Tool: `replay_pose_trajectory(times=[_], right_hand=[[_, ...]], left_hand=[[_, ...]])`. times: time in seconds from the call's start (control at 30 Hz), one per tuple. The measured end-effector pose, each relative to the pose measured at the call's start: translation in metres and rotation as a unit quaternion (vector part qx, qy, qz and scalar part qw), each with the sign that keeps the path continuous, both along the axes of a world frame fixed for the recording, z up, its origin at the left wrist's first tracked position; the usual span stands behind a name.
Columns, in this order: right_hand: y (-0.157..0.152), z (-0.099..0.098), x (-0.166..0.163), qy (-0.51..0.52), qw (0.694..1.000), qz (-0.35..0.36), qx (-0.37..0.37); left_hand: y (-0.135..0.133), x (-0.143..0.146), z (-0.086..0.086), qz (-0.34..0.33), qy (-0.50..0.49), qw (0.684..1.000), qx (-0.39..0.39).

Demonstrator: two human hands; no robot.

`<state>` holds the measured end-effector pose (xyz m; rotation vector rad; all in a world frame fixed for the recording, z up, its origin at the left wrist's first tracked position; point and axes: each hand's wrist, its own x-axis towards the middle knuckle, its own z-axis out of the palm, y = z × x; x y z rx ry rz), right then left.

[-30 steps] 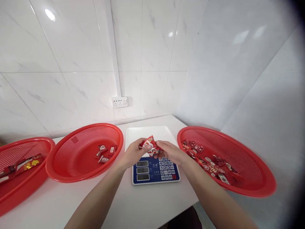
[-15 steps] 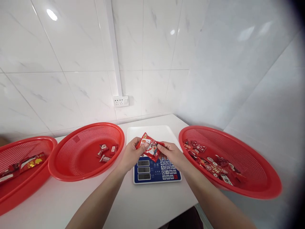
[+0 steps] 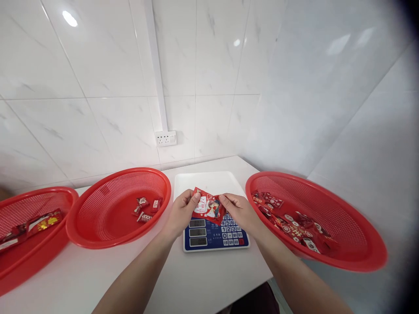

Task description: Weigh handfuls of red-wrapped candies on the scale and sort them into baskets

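Observation:
Both hands hold a small red packet with a cartoon picture, stretched flat above the electronic scale. My left hand pinches its left top corner. My right hand pinches its right top corner. The packet hangs over the scale's blue keypad and displays, in front of the white weighing pan. Neither hand touches the scale.
A red mesh basket at the right holds several red packets. The middle red basket holds a few small red candies. A third red basket at the far left holds red packets. A wall socket sits on the tiled wall.
The crumpled red packet has been pulled open and flattened between the two hands, which moved slightly apart. The view shifted a little.

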<state>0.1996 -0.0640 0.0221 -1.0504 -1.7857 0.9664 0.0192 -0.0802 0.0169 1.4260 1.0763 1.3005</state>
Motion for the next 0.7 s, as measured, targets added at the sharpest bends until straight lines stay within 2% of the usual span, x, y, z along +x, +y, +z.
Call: replay_pose_trajectory(times=[0.2, 0.37, 0.43, 0.7], right_hand=[[-0.004, -0.001, -0.005, 0.040, 0.999, -0.023, -0.025], [-0.007, -0.001, -0.006, 0.040, 0.989, 0.079, -0.115], [-0.008, -0.003, -0.006, 0.040, 0.985, 0.098, -0.136], [-0.012, -0.005, -0.008, 0.069, 0.987, 0.078, -0.123]], left_hand=[[-0.002, 0.005, 0.001, 0.091, 0.031, 0.994, 0.047], [0.002, 0.002, 0.000, 0.133, 0.052, 0.987, 0.079], [0.003, -0.001, -0.001, 0.142, 0.072, 0.983, 0.087], [-0.005, -0.005, -0.004, 0.174, 0.120, 0.973, 0.090]])
